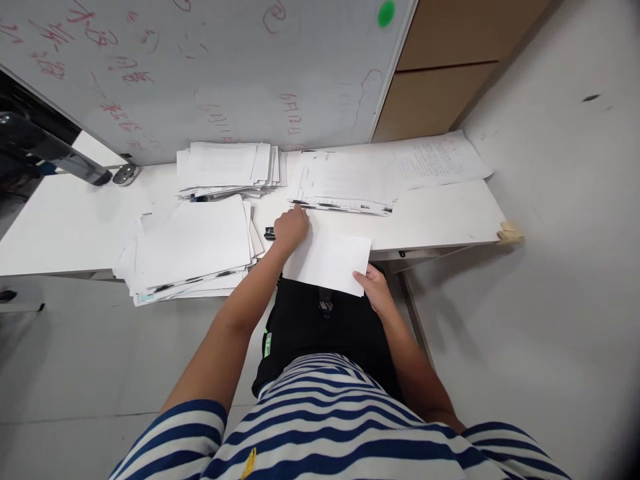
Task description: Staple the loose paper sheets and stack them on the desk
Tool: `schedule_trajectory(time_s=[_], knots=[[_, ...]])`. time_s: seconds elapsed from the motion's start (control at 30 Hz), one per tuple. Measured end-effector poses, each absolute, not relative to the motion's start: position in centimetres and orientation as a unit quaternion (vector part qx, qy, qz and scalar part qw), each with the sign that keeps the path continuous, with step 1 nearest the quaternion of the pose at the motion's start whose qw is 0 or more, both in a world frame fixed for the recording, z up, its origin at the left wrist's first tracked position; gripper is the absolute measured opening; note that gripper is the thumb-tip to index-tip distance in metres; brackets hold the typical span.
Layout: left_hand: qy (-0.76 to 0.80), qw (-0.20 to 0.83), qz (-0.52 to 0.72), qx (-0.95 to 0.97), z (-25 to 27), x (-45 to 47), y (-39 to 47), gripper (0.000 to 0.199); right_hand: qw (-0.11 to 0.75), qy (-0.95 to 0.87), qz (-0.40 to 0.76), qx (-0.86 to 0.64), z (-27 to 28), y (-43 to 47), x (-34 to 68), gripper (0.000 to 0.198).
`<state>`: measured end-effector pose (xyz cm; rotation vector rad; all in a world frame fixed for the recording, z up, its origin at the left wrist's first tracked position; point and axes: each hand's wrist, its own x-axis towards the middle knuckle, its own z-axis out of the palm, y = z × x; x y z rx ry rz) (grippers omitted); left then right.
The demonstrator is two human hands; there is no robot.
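paper point(330, 261) | long axis left-right, right end angled bodyward | hands point(291, 229) either end

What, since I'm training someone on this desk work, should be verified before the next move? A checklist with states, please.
1. Right hand gripping the paper: ok, thumb on top at its right edge.
2. Left hand placed at the paper's far left corner: ok.
3. Left hand's grip: cannot tell, fingers curled out of sight.
4. Paper wholly on the table: not ok, its near part overhangs.
5. Near-left stack squared up: not ok, edges uneven.
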<state>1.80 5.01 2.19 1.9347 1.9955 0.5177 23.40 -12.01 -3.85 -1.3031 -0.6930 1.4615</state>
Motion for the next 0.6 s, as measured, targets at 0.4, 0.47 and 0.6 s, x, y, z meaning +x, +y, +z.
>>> schedule_trajectory(time_s=[0.4,0.47,0.6], knots=[[0.617,0.261,0.435,0.602,4.6,-1.1,3.7,0.035,0.547,-0.29,0.543,-0.568,-3.6,-12.1,22.2,0.041],[0.618,0.214,0.429,0.623,4.2,-2.3,3.0,0.036,0.552,-0.287,0.538,-0.569,-2.7,-11.7,23.3,0.04],[0.637,0.128,0.328,0.686,2.0,-4.1,1.8,0.038,0.591,-0.267,0.49,-0.582,-0.4,-11.1,26.9,0.04]])
